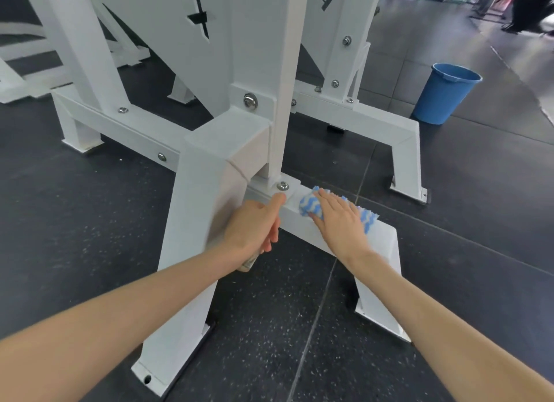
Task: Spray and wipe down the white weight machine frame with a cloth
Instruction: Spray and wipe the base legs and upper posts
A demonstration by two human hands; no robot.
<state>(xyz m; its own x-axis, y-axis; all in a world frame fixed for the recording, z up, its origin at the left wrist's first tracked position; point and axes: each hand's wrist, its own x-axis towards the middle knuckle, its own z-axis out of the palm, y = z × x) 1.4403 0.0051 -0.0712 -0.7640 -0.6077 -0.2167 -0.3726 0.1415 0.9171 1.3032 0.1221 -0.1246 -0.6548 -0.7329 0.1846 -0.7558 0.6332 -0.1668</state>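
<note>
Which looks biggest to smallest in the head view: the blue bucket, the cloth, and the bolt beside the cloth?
1. Blue bucket, despite being farther away.
2. Cloth, partly hidden under the right hand.
3. Bolt, plainly the smallest.

Cloth (311, 207) lies on the frame (209, 149) (low crossbar); bucket (443, 94) behind, right.

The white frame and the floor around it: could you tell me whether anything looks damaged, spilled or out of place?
Nothing stands out. The white frame looks intact, its bolts are seated, and the blue bucket stands upright on the floor.
</note>
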